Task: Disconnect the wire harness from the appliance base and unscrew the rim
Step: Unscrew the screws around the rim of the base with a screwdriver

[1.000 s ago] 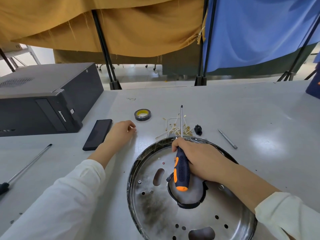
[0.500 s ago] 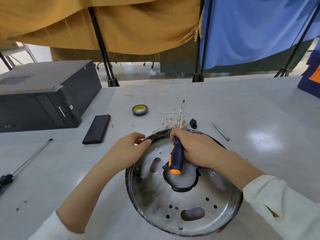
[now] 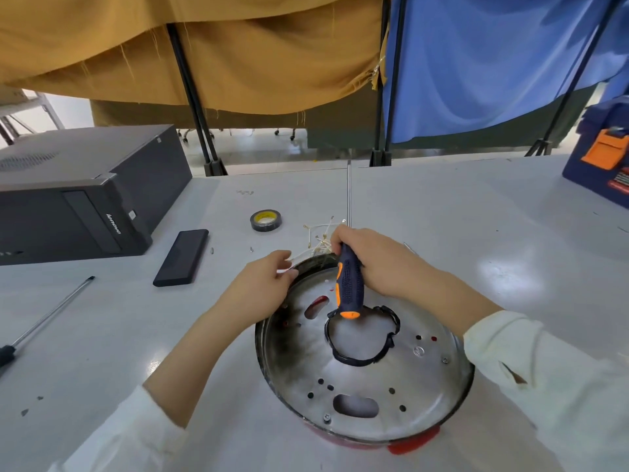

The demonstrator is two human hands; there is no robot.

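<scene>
On the grey desk (image 3: 102, 335), a long screwdriver (image 3: 51, 311) lies far left, then a black computer case (image 3: 78, 195), a dark phone (image 3: 181, 257) and a tape roll (image 3: 266, 220). The left hand (image 3: 262, 289) pinches the appliance base (image 3: 364, 369) at its far-left rim, just beside the wire harness (image 3: 318, 238). The right hand (image 3: 377, 260) grips an orange-and-blue screwdriver (image 3: 348, 287), shaft pointing away.

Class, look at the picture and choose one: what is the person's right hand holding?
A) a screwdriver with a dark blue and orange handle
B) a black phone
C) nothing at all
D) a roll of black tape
A: the right hand grips the handle of the screwdriver, whose long shaft points away over the table, while the tape roll lies untouched further back.
</scene>
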